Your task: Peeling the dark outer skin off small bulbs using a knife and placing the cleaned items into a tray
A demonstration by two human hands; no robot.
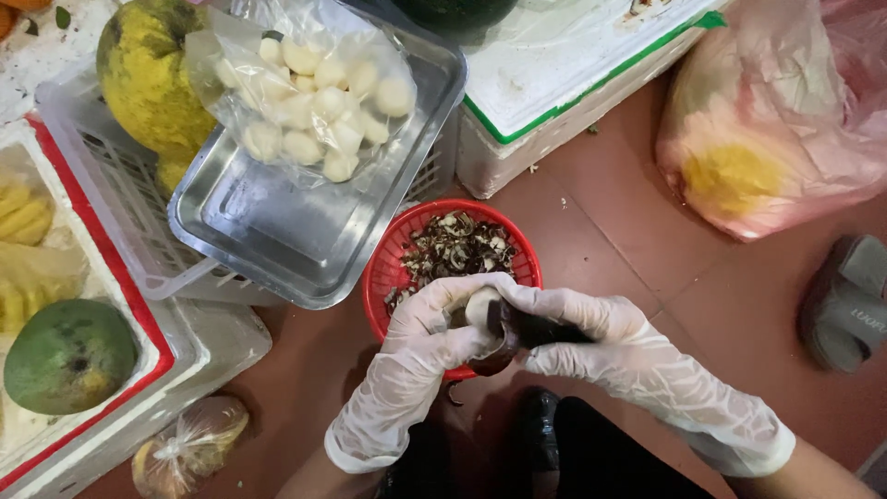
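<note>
A round red plastic basket sits on the reddish tiled floor right under my hands, holding a heap of dark brown peelings. Behind it a rectangular steel tray rests on a white slatted plastic crate; on the tray lies a clear plastic bag of peeled white pieces, and a large yellow-green fruit sits in the crate beside it. To my left, a white foam box with a red rim holds a round green fruit and yellow slices.

Both my hands wear thin clear plastic gloves and meet over the near edge of the basket. My left hand curls closed around a small, dark-skinned, partly peeled white piece, cupping it from below. My right hand is closed too, thumb and fingers pinched on a dark object pressed against that piece; I cannot tell exactly what it is.
</note>
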